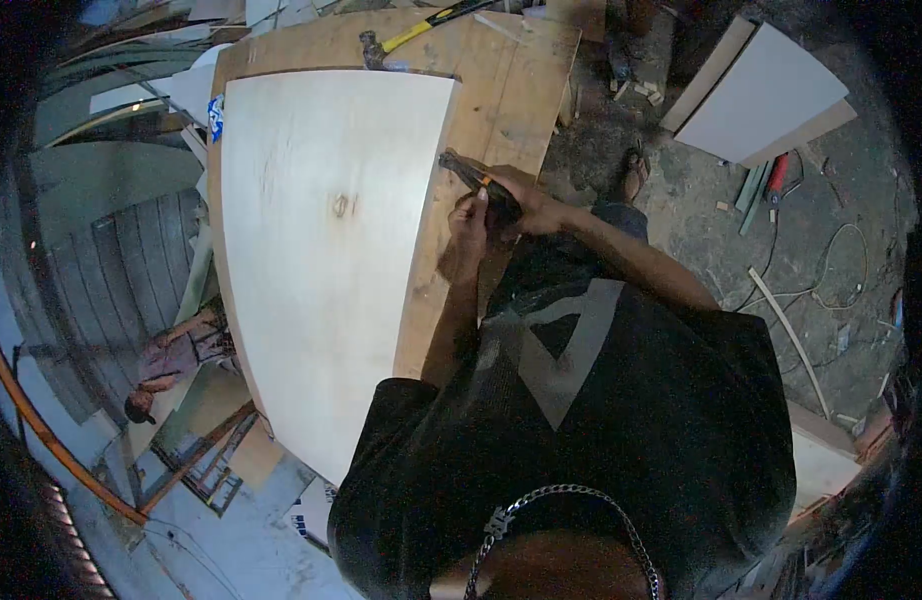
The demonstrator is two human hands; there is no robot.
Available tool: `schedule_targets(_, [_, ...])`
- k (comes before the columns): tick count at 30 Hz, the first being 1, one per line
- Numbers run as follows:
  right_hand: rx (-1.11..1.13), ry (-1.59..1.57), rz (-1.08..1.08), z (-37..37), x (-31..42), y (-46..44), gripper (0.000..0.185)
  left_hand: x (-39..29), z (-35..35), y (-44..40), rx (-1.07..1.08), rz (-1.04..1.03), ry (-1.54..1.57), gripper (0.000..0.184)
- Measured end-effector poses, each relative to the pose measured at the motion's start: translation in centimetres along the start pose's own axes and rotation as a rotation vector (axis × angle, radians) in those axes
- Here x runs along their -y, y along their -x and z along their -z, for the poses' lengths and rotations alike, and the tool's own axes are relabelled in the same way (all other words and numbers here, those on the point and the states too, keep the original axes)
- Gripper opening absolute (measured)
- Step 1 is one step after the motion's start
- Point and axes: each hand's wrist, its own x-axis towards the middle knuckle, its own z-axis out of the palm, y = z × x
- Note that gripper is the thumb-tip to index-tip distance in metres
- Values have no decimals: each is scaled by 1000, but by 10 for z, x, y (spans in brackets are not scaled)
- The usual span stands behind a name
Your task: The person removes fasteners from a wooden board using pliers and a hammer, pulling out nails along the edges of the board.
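Note:
My right hand (526, 203) is closed around the dark handles of a pair of pliers (468, 172) with an orange mark on them. The jaws point up and left, by the right edge of a large pale wooden panel (331, 220). My left hand (468, 228) is closed at the handles, its thumb and fingers pressed together there; any small item between them is too small to make out. The panel lies flat on a wooden worktable (511, 100) and has a knot mark near its middle.
A claw hammer (411, 38) with a yellow and black handle lies at the table's far edge. White-faced boards (756, 95), a red-handled tool (778, 178), cables and wood strips (791, 335) lie on the floor at right. Another person (181, 355) is at left, among boards.

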Motion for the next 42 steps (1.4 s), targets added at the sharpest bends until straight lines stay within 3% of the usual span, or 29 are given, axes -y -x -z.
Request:
schedule_targets(1, [-2, -4, 2, -9, -11, -2, 96, -3, 1, 2, 1, 0, -5, 25])
schedule_targets(3, [-135, -115, 250, -29, -42, -5, 94, -23, 3, 10, 47, 65, 204, 22])
schedule_targets(4, [-140, -123, 245, -32, -37, -5, 94, -17, 9, 8, 51, 74, 198, 22])
schedule_targets(6, [-306, 143, 298, -32, -17, -8, 79, -1, 25, 1, 16, -176, -125, 22])
schedule_targets(8, [-303, 133, 209, -35, -7, -4, 70, -39, 32, 1, -152, -57, -6, 26])
schedule_targets(10, [-304, 125, 120, -37, 5, -3, 61, -45, 49, -21, -278, -433, -187, 37])
schedule_targets(12, [-235, 133, -175, -43, 19, -2, 53, -70, 49, -40, -453, -683, -683, 44])
schedule_targets(13, [-301, 50, 13, -47, 28, 4, 45, -73, 48, -51, -446, -678, -684, 44])
schedule_targets(16, [-347, 165, -64, -62, 9, -2, 37, -69, 48, -76, -300, -725, -683, 48])
schedule_targets(18, [-440, 108, -39, -82, -5, -6, 33, -60, 51, -82, -255, -835, -878, 53])
schedule_targets(22, [-625, 87, 11, -98, 15, 0, 26, -53, 56, -86, -188, -752, -835, 52])
schedule_targets(26, [-661, -56, 80, -116, 9, -7, 26, -54, 66, -92, -63, -842, -1024, 56])
schedule_targets(28, [-502, -286, -280, -121, 15, -7, 36, -54, 68, -92, -13, -884, -1064, 58])
schedule_targets(29, [-512, -291, -285, -131, 5, -12, 36, -61, 68, -89, 5, -836, -1083, 60])
schedule_targets(31, [-754, -152, -97, -151, -7, -23, 32, -65, 70, -88, 34, -813, -1108, 67])
schedule_targets(35, [-779, -177, -185, -152, 7, -18, 34, -62, 71, -92, 27, -715, -1136, 72])
schedule_targets(40, [-646, -49, -18, -107, -23, -10, 33, -67, 73, -91, 73, -729, -1014, 76])
schedule_targets(41, [-372, -328, -316, -90, -5, -5, 34, -66, 72, -92, 76, -734, -1015, 76])
schedule_targets(42, [-376, -331, -313, -86, -7, -5, 34, -65, 72, -92, 57, -732, -1051, 75])
